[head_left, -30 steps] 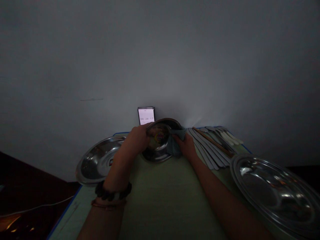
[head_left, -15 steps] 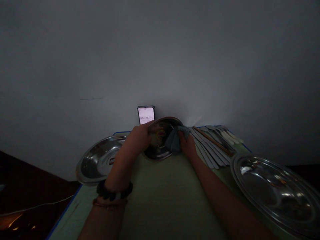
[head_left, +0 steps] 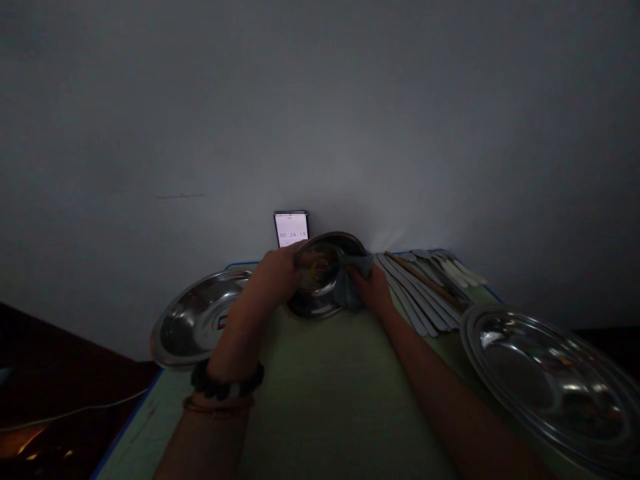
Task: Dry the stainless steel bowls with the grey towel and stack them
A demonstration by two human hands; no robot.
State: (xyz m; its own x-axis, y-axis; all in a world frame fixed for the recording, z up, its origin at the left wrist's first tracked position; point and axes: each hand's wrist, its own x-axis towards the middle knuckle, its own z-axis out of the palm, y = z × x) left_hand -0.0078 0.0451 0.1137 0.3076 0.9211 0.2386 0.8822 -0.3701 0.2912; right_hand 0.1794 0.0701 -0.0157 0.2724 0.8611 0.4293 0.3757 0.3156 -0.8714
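Dim grey wall and green table: steel bowl held up, cloth applied

Lighting is low. Blue edging is seen along the table, which is set against the wall. At its far middle, just in front of the phone, the bowl is held tilted, its hollow turned toward the wearer; a round coloured sticker is noted on the inner base.

Bowl's left rim is gripped by the left hand; its fingers are partly hidden. A black beaded bracelet and a reddish cord are worn on that wrist. By the right hand, the grey-blue cloth is pinched between thumb and fingers and laid against the bowl's right side.

On the phone, propped upright, 00:24:19 is displayed. A wide steel basin is placed at left, partly covered by the left forearm. To the right of the right hand, flat pale utensils are fanned out, with a brown stick and white-handled pieces laid beside them. Nearer, at far right, a large steel dish is set.
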